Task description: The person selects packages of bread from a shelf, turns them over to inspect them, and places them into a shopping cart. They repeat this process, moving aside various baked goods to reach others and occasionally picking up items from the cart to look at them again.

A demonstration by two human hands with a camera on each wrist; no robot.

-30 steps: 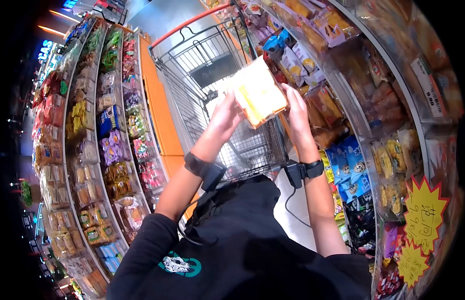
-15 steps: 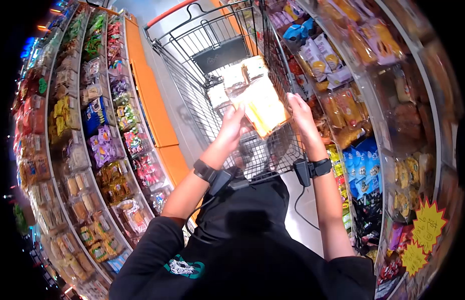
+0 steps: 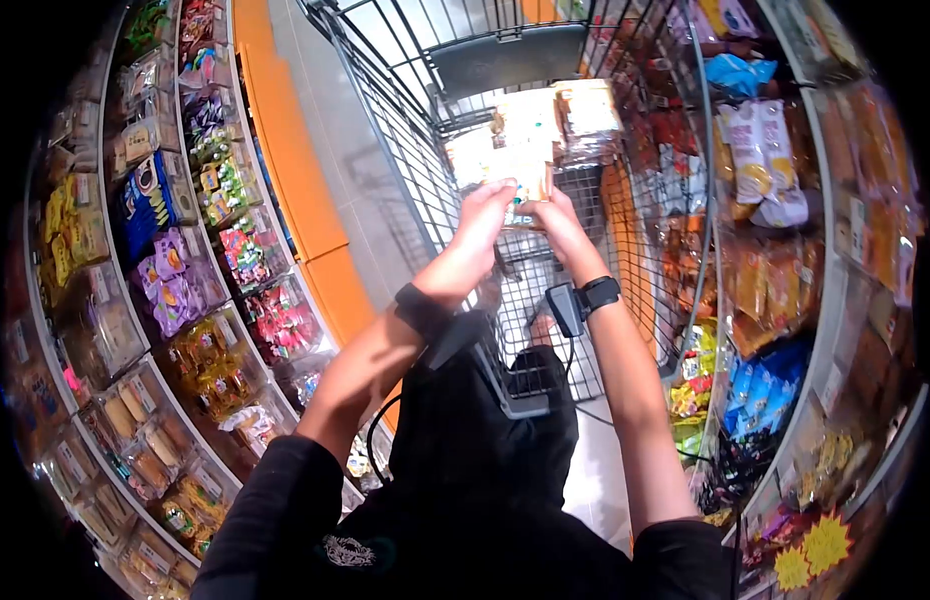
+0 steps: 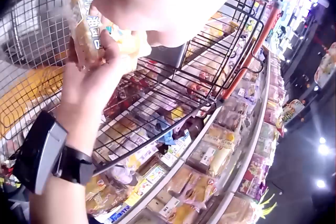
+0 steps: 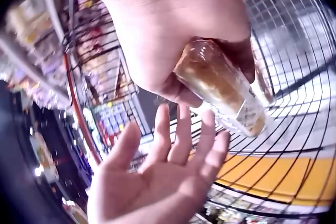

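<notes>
Inside the wire shopping cart (image 3: 645,250), my right hand (image 3: 568,232) grips a clear-wrapped pack of bread (image 5: 215,79) with brown crust and white printing. Its fingers and thumb close round the pack in the right wrist view. My left hand (image 3: 482,222) is right beside the pack in the head view. Seen from the right wrist, that left hand (image 5: 168,169) has its palm turned up and its fingers spread and nearly straight, their tips near the pack. Other wrapped packs (image 3: 590,108) lie just beyond in the cart, washed out by bright light.
A dark flap (image 3: 510,60) hangs at the cart's far end. Shelves of bagged snacks (image 3: 170,280) run along the left, with an orange base panel (image 3: 285,170). More packaged food (image 3: 770,285) fills the right shelves, with yellow star-shaped price signs (image 3: 825,540) low down.
Both hands have lowered the bread pack into the cart and drawn closer together. The left fingers have straightened off it. The cart and its packs now appear nearer.
</notes>
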